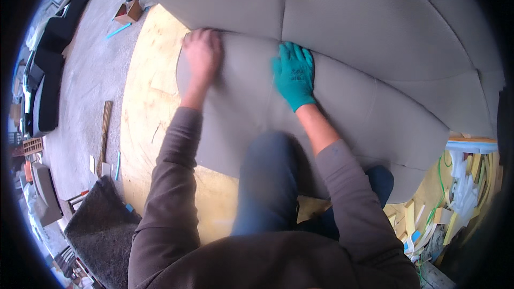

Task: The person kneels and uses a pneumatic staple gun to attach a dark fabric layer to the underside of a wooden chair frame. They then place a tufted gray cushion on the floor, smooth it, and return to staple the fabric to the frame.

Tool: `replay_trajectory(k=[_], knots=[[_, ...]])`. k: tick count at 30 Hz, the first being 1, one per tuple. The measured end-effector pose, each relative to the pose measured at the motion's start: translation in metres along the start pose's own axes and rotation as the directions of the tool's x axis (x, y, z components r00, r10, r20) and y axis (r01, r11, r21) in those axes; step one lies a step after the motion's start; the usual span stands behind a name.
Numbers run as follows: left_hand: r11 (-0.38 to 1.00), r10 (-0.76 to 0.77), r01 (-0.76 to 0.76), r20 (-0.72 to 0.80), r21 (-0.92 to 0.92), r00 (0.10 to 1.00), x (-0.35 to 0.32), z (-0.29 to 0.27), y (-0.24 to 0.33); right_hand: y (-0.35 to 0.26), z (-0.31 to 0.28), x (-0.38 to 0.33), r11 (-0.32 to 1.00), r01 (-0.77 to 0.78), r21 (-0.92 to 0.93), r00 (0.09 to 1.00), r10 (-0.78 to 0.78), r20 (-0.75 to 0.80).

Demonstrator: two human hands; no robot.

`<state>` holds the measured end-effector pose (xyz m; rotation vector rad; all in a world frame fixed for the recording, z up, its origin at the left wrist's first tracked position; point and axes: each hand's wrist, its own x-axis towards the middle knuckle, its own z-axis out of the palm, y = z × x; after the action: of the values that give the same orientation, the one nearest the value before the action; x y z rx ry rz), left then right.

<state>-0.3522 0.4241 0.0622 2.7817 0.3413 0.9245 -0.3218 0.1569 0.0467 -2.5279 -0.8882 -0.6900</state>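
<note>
A grey upholstered seat [235, 101] meets a large grey stitched backrest [342, 16] along a crease. My bare left hand [203, 51] presses down at the seat's far left corner, beside the crease. It is slightly blurred, fingers apart with nothing seen in them. Farther right, my right hand [294, 72] wears a green glove and lies on the seat, its outstretched fingertips at the crease. One of my knees [270, 166], in blue trousers, rests against the front part of the seat.
A plywood board [147, 107] lies under the seat. Left on the concrete floor are a stick-like wooden piece [106, 128], a small cardboard box [127, 13] and a dark cushion [101, 230]. Wood offcuts [409, 219] and plastic wrap [463, 187] are heaped at right.
</note>
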Motion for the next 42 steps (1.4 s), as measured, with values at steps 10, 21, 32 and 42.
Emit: replay_trajectory(k=[10,21,32,42], knots=[[0.949,0.314,-0.306,0.157,-0.076,0.936,0.005,0.017,0.038,0.013,-0.016,0.002,0.996,0.033,0.08,0.997,-0.038,0.064],[0.982,0.187,-0.171,0.361,-0.076,0.913,0.029,0.023,-0.063,0.003,0.014,0.007,1.0,-0.008,-0.022,1.0,0.007,-0.021],[0.954,0.26,-0.298,0.406,0.034,0.876,0.043,0.043,-0.117,-0.04,0.059,0.049,0.999,0.031,-0.017,0.993,-0.029,0.114],[0.983,0.113,-0.12,0.055,0.136,0.992,-0.005,0.007,-0.072,-0.172,-0.092,0.017,0.355,0.205,0.912,0.979,-0.096,-0.182]])
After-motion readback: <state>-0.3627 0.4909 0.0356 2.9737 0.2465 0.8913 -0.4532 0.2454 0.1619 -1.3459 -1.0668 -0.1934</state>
